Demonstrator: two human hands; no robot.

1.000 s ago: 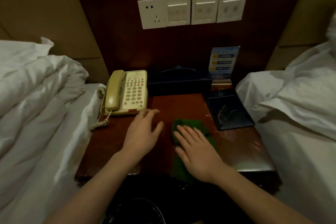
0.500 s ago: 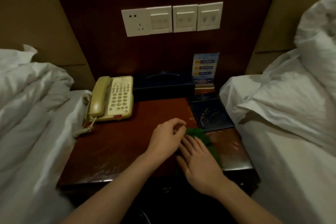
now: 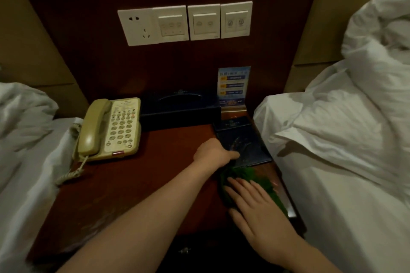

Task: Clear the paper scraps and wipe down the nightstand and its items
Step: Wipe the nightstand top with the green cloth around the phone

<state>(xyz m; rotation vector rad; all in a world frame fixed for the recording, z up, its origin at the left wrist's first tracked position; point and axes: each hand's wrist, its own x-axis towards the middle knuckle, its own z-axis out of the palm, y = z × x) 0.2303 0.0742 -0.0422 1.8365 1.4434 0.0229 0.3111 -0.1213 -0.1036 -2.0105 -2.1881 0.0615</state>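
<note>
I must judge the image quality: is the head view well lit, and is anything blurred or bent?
Head view: dim, warm light; the left hand looks blurred at the dark folder; the switch panels bow from wide-angle distortion; faint glare on the nightstand edge beside the green cloth.

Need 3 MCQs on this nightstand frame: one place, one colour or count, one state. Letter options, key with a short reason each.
1. Where is the telephone on the nightstand?
A. back left
B. front right
C. front middle

2. What colour is the cloth?
A. white
B. green
C. red

3. How does the right hand lie?
A. closed in a fist in the air
B. fingers straight, flat on the cloth
C. holding the handset

Key:
1 A: it sits at the back left, beside the dark tissue box.
2 B: green shows beyond the fingers.
3 B: palm and straight fingers press on it, while the left hand reaches to the dark folder.
</note>
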